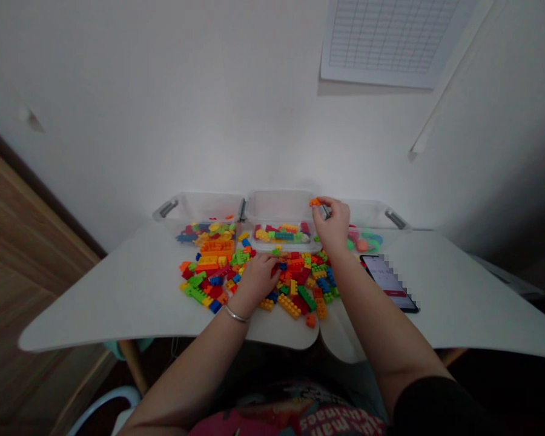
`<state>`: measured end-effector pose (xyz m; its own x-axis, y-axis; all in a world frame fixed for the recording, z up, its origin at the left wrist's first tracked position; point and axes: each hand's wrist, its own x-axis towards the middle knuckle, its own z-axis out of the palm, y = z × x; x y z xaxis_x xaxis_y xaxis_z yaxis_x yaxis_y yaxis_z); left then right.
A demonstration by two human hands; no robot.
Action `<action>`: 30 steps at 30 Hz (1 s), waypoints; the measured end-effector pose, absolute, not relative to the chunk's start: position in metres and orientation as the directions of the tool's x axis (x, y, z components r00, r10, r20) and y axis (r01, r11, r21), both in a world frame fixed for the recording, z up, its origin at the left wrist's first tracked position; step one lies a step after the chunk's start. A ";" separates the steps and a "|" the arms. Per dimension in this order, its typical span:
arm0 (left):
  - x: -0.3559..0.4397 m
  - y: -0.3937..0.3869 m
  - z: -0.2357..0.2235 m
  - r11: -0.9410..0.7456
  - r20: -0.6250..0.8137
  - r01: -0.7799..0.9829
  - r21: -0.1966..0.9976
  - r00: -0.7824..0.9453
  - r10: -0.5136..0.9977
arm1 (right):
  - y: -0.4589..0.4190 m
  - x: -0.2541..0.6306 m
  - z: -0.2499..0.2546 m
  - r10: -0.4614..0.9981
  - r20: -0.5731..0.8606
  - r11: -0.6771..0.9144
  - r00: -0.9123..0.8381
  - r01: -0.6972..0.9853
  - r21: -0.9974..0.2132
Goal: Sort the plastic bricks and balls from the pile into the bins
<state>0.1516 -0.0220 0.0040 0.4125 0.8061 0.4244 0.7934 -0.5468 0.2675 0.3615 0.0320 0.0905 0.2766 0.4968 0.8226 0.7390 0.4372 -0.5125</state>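
Orange plastic brick (315, 202) — small, chunky — pinched in the right hand (331, 227).

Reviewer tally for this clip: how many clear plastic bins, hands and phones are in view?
Clear plastic bins: 3
Hands, left hand and right hand: 2
Phone: 1
Total: 6

I wear a thin silver bangle (236, 315) on my left wrist (241, 304), a black sleeve (424, 407) on my right arm (381, 327), and a pink-printed top (290, 421) with white lettering, bottom centre.
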 end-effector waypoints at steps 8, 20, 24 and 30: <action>0.152 -0.021 0.004 -0.542 0.414 0.796 0.270 0.412 0.812 | 0.059 0.358 0.095 0.781 0.612 0.186 0.125 0.889 -0.418; 0.151 -0.020 0.002 -0.549 0.424 0.786 0.282 0.411 0.807 | 0.045 0.362 0.085 0.677 0.730 0.323 0.089 0.856 -0.404; 0.152 -0.023 0.003 -0.512 0.454 0.803 0.305 0.350 0.819 | 0.021 0.356 0.073 0.606 0.795 0.467 0.021 0.799 -0.378; 0.153 -0.026 0.007 -0.482 0.461 0.830 0.282 0.323 0.827 | 0.001 0.342 0.031 0.723 0.687 0.482 -0.079 0.769 -0.419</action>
<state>0.1534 -0.0263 0.0068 0.3228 0.8266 0.4611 0.8297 -0.4815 0.2824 0.3419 0.0015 0.0314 -0.0787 0.7227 0.6867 0.7693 0.4821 -0.4192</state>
